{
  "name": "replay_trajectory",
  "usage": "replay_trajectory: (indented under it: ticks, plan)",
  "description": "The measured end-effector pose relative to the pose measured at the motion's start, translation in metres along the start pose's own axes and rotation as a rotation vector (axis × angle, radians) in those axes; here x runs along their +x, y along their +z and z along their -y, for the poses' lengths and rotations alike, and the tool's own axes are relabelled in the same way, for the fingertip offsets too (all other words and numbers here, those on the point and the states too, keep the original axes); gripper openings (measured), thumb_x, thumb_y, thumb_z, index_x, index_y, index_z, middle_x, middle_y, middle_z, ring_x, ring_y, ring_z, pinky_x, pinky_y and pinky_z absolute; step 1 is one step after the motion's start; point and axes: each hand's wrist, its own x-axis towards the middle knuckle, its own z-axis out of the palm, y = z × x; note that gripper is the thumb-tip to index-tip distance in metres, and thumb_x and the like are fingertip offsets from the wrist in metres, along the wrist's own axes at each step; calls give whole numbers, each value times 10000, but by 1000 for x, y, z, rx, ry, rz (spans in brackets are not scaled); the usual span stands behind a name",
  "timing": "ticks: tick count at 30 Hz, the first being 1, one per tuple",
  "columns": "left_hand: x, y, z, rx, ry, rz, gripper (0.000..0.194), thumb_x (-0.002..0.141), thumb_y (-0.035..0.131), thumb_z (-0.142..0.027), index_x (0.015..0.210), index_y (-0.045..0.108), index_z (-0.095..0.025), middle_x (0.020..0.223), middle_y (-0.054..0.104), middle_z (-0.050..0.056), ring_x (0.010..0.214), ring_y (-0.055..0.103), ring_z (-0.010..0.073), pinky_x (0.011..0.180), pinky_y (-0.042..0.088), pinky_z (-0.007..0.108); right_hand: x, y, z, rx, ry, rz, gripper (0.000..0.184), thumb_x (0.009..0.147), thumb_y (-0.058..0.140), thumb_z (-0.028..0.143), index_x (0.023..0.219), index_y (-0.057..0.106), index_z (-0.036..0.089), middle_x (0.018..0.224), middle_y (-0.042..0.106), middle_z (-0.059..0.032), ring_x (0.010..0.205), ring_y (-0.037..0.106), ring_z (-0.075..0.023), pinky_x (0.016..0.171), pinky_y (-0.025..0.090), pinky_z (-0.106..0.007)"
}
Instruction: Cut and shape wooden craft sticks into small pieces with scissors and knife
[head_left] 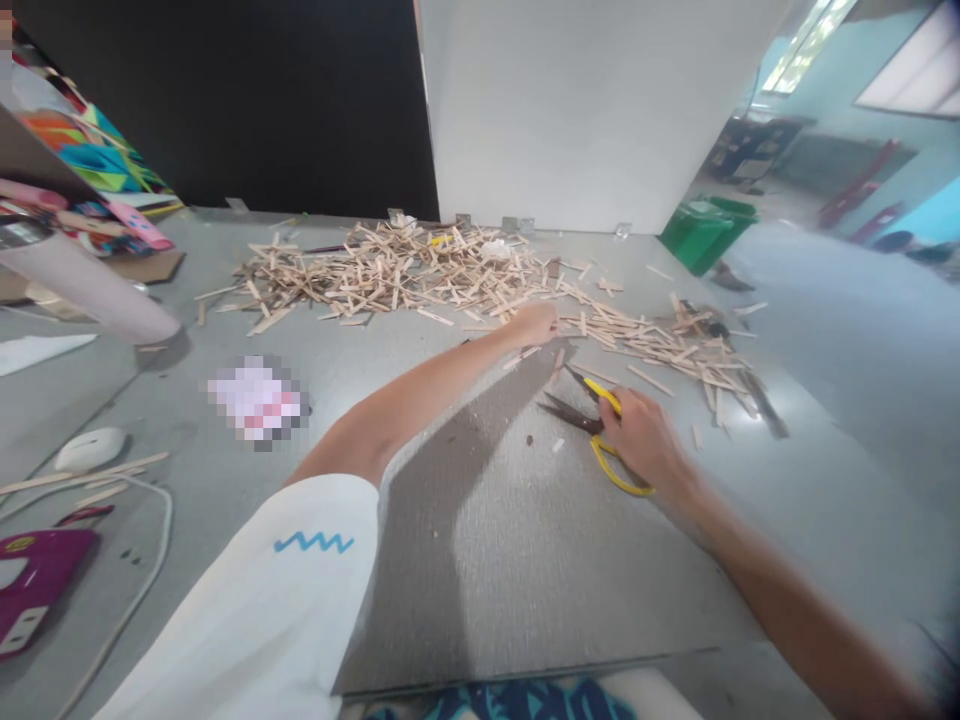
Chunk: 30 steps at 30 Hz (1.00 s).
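My right hand (641, 440) grips a pair of scissors (574, 413) with yellow handles and dark blades. The blades are spread apart and point left, toward the pile. Stretched forward, my left hand (535, 324) is closed at the front edge of a long heap of small wooden sticks (420, 270). Whatever its fingers pinch, if anything, is hidden or too small to make out. A few loose stick pieces lie on the grey surface between this hand and the scissors. More sticks (660, 340) spread out to the right of the hand.
Behind the heap stand a black panel (300, 110) and a white panel (570, 110). A green bin (705, 235) is at the back right. On the left are a pale bottle (97, 285), a white computer mouse (90, 449), a cable (161, 540) and a purple object (45, 580).
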Motion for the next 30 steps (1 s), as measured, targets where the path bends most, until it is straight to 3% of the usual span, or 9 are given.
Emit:
replay_trajectory:
  ticks: [8,12,16,19,20,23,26,30]
  plan:
    - [-36,-25,2,-6,-83,-45,406,1050,728,-391,1368,669,-146,1367,685,138,1175,710,276,996,627,481,0,2,-1,6,-16,-4,285,1101,452,292,951,676,198,952,774,-140,875,713,-283,717,410,-346]
    - [-82,-42,-4,-56,-53,-71,204,1059,600,-184,1070,763,-62,1080,771,194,1039,736,285,911,538,375,1,3,-2,-1,-16,2,297,1096,444,292,964,688,185,961,778,-157,871,711,-291,713,413,-353]
    - [-178,-43,-30,-119,61,56,204,1037,574,-165,1163,728,-124,942,790,106,817,717,207,738,462,302,1,2,-1,-2,-16,12,302,1093,429,289,963,682,186,953,773,-162,876,713,-300,724,416,-362]
    - [-270,-37,-56,-136,177,271,103,952,655,-135,1001,729,-188,715,728,14,602,648,173,589,372,285,1,2,2,-15,-17,6,297,1086,433,290,946,677,192,921,770,-155,839,707,-299,714,408,-368]
    - [-298,-35,-64,-82,279,385,127,959,624,-110,1018,711,-183,722,725,19,567,627,171,565,352,297,1,2,3,-21,-17,4,295,1083,436,289,949,679,192,917,771,-155,827,704,-298,709,404,-370]
    - [-361,-22,-71,9,380,458,279,818,716,-33,1071,706,-151,880,767,82,654,683,217,585,373,328,1,2,5,-40,-6,6,293,1079,440,293,960,686,187,920,773,-161,810,699,-299,705,400,-374]
    - [-380,-5,-54,90,283,455,433,767,730,-11,1180,703,-138,892,762,96,747,731,267,639,430,330,2,1,6,-49,1,15,295,1080,438,291,965,688,185,929,775,-167,821,701,-304,705,398,-374]
    - [-349,3,-2,53,-82,368,207,949,605,-102,1080,721,-213,775,743,44,662,705,222,626,428,299,3,1,5,-46,-2,22,289,1085,446,293,974,688,182,939,774,-169,821,698,-299,704,391,-369]
